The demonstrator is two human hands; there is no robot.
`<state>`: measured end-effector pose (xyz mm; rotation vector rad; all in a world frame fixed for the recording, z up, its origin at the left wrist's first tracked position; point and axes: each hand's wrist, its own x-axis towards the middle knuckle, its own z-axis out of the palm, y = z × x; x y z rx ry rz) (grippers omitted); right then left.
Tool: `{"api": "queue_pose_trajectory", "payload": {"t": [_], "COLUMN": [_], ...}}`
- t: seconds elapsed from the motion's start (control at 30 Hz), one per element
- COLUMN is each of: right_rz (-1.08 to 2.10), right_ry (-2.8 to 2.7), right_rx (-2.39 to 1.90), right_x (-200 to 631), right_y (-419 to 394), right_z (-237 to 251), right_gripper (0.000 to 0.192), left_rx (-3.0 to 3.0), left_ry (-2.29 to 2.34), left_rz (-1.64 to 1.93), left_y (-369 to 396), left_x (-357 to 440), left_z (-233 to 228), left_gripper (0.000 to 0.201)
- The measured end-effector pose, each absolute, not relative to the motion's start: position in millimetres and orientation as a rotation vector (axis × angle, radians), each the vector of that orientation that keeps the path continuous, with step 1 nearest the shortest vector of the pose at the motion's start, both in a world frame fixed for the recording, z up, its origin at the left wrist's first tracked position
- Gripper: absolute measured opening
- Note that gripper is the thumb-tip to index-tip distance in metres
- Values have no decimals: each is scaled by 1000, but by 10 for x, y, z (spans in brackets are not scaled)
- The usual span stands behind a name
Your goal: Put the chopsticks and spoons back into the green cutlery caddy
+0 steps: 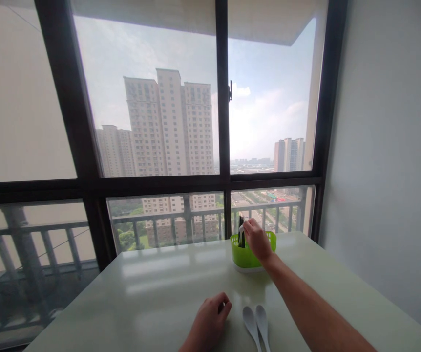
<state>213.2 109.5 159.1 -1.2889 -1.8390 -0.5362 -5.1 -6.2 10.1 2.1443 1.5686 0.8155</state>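
At the far side of the table, my right hand (pixel 257 239) reaches over a bright green basket (pixel 247 258) with a white base. Its fingers are closed on a white spoon (pixel 241 233), mostly hidden by the hand and the basket wall. Dark upright utensils (pixel 240 222) stand in the basket's left part, right beside the fingertips. My left hand (pixel 212 315) rests on the tabletop nearer to me, fingers curled in, with nothing visible in them. Just right of it, two white spoons (pixel 256 320) lie side by side, bowls pointing away from me.
The pale glossy table (pixel 152 293) reaches up to a large dark-framed window (pixel 152 185). A white wall (pixel 386 146) rises along the right side. Beyond the glass are a railing (pixel 170 215) and tall buildings (pixel 170 127).
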Motion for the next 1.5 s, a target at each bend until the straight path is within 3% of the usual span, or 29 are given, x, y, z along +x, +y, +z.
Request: {"api": "queue_pose_trajectory", "payload": {"t": [0.77,0.9,1.07,1.2,1.5], "right_rz": [-641,-395,391,921,1072], "right_ry": [-2028,-1885,-2124,-2092,-1965], "right_rx": [-1140,-1276,-1528,-1586,-1528], "right_x": [2411,2478,2676,2750,2630], "right_y": [647,410,186,127,196], "right_z": [1422,1327,794,355,221], "right_gripper": [38,31,10,32,18], "left_rx": [2163,2163,2169,2175,2179], "left_ry": [1559,1565,1562,1555,1588], "left_rz": [781,795,798,787,746], "left_y": [-77,-61,-61,-66,-82], "left_x": [-53,-53,-47,-52,-55], "left_z": [126,88,82,100,149], "left_gripper": [25,23,23,22,24]}}
